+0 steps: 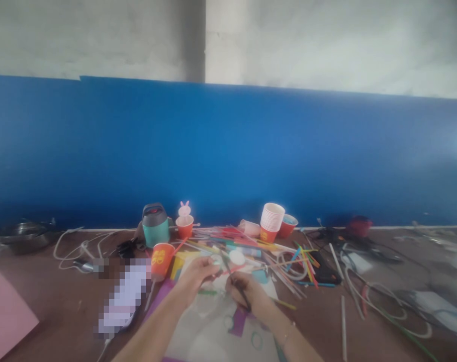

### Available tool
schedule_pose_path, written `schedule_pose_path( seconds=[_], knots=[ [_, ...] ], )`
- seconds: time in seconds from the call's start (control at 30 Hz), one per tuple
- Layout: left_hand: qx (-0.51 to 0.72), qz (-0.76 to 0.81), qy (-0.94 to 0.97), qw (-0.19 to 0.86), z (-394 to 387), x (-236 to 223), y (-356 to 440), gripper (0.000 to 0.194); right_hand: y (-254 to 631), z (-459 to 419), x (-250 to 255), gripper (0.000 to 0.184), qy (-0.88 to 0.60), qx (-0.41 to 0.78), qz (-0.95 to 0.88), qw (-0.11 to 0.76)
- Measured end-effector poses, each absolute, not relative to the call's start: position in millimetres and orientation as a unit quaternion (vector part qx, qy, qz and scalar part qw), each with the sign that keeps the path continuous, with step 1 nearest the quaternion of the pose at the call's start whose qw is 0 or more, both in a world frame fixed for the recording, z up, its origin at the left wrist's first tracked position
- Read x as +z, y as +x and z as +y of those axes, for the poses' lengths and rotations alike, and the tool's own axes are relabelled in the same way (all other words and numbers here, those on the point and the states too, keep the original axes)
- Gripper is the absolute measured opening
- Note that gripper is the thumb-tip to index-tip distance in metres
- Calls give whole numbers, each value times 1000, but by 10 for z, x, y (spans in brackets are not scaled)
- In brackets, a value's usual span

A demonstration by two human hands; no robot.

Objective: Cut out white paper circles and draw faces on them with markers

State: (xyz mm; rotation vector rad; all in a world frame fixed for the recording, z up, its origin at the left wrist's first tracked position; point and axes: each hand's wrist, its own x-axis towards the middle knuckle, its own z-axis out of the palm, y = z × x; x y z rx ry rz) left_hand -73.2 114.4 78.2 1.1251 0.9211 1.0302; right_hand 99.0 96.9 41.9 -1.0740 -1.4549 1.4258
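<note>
In the head view my left hand [196, 275] is closed in a pinch on a small pale round piece [215, 258], partly covered by the fingers. Close beside it, my right hand [250, 294] grips a pair of scissors [242, 294] with dark handles; the slim dark blade points up and away, near the pale piece. Whether blade and piece touch is too blurred to tell. Just beyond the hands lies a white disc [237, 258]. White paper [201, 334] spreads beneath my forearms, bearing a purple paper scrap [239, 321] and a green ring shape [257, 340].
Colored sticks and straws [228, 234] lie heaped behind the hands. A stack of paper cups [272, 221], a tilted orange cup [162, 261] and a teal container [156, 232] stand around them. Cables [379, 301] run across the right side; a blurred-out phone-shaped object [124, 299] lies left.
</note>
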Motion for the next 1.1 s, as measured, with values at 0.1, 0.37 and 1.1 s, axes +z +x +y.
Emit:
schedule_pose_path(
  seconds=[0.1, 0.37, 1.1],
  knots=[
    [449, 430, 512, 592, 1197, 762, -773, 29, 1110, 1008, 530, 32, -506, 467, -568, 451],
    [408, 512, 594, 468, 1295, 667, -815, 31, 1305, 1021, 609, 13, -617, 194, -666, 371],
    [265, 516, 739, 343, 1046, 711, -824, 23, 1227, 1036, 459, 25, -661, 164, -707, 194]
  ],
)
